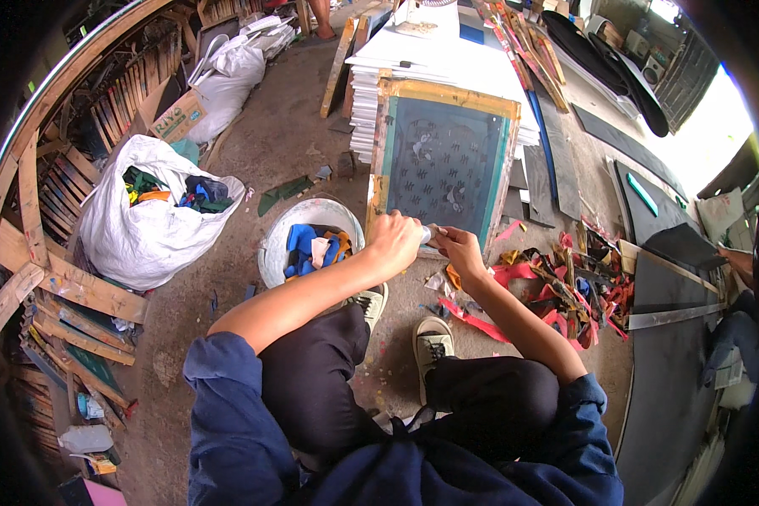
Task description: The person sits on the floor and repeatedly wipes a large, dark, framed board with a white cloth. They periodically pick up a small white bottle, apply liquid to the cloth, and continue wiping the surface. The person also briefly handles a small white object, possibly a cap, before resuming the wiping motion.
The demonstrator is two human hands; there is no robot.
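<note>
Head view shows us both hands drawn together in front of us, at the near edge of a framed screen [445, 156] that leans on a stack of white boards [472, 63] beyond them. Our left hand [396, 242] is curled closed around a small pale thing [429, 234], and our right hand [462, 250] has its fingers bent in a pinch at the other end of it; we cannot tell what it is, since our fingers hide most of it. We judge the step in hand to be two-handed handling of this thing, and the next move calls for a firm left hold while the right fingers work its end. Left of our left hand stands a bucket [271, 255] with coloured rags [302, 244] in it; right of our right hand lies a heap of scraps [557, 291]. As for writing, we see bold print on a cardboard box [177, 118], far off beyond our left hand, and tally-like strokes on the screen, but no label on the held thing.
</note>
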